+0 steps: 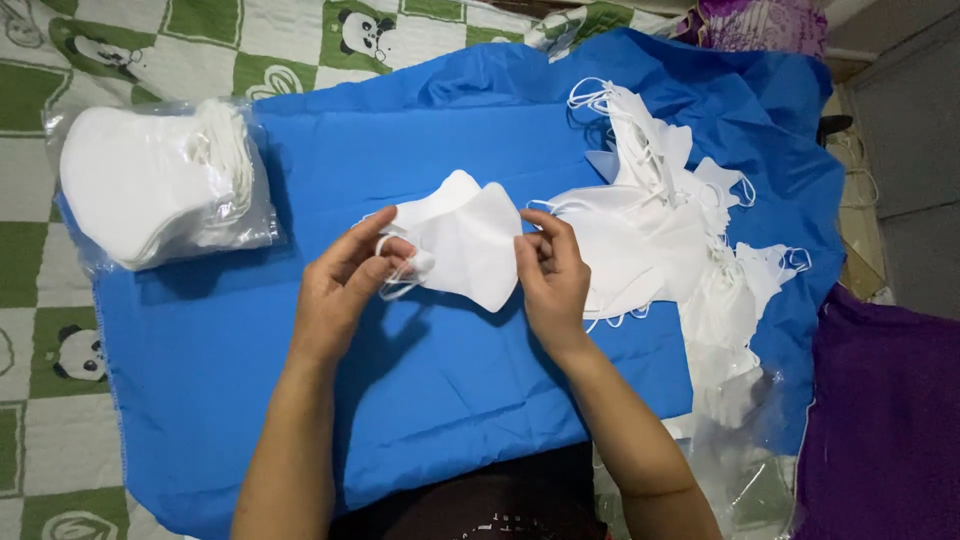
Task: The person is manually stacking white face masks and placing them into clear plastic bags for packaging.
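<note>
Up close, both hands hold one white mask point(462, 240) just above the blue cloth point(440, 380). The left hand point(342, 290) pinches the mask's left end, where thumb and fingers close on the thin ear loop point(392, 268) that curls out from that edge. The right hand point(553, 275) grips the mask's right edge between thumb and fingertips, with the fingers bent inward. The mask is folded flat, its pointed lower corner hanging down between the two hands. Both forearms reach up from the bottom of the view, well apart at the elbows and nearer at the wrists.

Just right of the right hand lies a loose pile of masks point(670, 240), spread along the cloth's right side with their ear loops tangled on top. The pile nearly touches the back of the right hand. At the far left, partly on the cloth's corner, sits a clear bag point(160, 185) packed with stacked white masks. It lies well apart from the left hand. Under the cloth shows a green and white quilt point(60, 400) with panda pictures. A purple fabric point(885, 420) fills the lower right corner, and crumpled clear plastic point(745, 470) lies beside it, below the pile.
</note>
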